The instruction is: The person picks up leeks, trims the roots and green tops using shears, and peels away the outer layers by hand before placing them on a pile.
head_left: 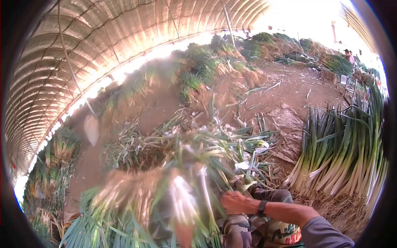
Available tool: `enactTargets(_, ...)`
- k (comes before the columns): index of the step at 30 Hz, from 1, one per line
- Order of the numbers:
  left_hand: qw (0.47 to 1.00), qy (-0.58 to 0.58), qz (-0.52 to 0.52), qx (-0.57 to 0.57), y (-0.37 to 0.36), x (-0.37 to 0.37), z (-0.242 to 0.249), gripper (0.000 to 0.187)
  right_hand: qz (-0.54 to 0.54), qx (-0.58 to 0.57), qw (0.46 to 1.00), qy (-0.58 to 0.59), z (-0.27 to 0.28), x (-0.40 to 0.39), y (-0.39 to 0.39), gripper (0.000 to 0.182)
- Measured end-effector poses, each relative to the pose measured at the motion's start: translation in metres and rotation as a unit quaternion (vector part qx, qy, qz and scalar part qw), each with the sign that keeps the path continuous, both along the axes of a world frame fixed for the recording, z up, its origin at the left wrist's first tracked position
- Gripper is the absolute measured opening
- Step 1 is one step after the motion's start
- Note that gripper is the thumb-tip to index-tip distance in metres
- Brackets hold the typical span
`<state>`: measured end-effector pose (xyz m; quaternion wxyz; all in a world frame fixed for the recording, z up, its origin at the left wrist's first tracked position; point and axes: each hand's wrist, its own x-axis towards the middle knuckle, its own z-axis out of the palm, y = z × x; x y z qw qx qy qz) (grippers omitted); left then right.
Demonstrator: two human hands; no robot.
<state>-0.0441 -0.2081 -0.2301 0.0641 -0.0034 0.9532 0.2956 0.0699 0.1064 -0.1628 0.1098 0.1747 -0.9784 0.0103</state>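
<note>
My right hand (236,202), with a black watch (261,208) on its wrist, is closed above my knee. Whatever its fingers hold, if anything, is hidden. At the bottom, my left hand (184,234) is a blurred patch and its fingers cannot be made out. Just above it stand blurred white stalks of green onions (182,196), roots upward. One green onion (204,188) leans between my two hands. To the left lies a pile of green onions (124,202), its brown roots toward the far side and green leaves toward me.
Trimmed leaves (194,140) lie heaped ahead. On my right, a row of green onions (339,153) stands upright, roots down. More green onion bundles (211,62) line the dirt floor (285,82) under an arched cover (103,33). A person (350,58) is far off at right.
</note>
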Motion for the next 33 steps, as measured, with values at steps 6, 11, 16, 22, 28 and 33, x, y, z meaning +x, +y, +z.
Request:
enactTargets(6,0.989,0.002,-0.141,-0.043,-0.02,-0.012,-0.049,0.062,-0.165,-0.331,0.892,-0.261,-0.023,-0.069,-0.077,0.026)
enactTargets(11,0.946,-0.018,-0.302,-0.115,0.015,-0.022,-0.021,0.044,-0.333,-0.404,0.832,-0.182,-0.057,-0.085,-0.106,0.029)
enactTargets(16,0.939,0.054,-0.316,-0.124,0.045,-0.023,0.014,0.045,-0.471,-0.441,0.763,0.04,-0.089,-0.086,-0.142,0.043)
enactTargets(22,0.923,0.099,-0.338,-0.154,0.053,-0.023,0.026,0.046,-0.362,-0.577,0.731,-0.027,-0.159,-0.092,-0.124,0.034)
enactTargets(28,0.9,0.149,-0.36,-0.197,0.054,-0.022,0.032,0.047,-0.095,-0.71,0.693,-0.082,-0.142,-0.053,-0.125,0.051)
enactTargets(33,0.866,0.21,-0.379,-0.25,0.048,-0.019,0.036,0.048,-0.161,-0.688,0.671,-0.224,-0.062,-0.043,-0.14,0.054)
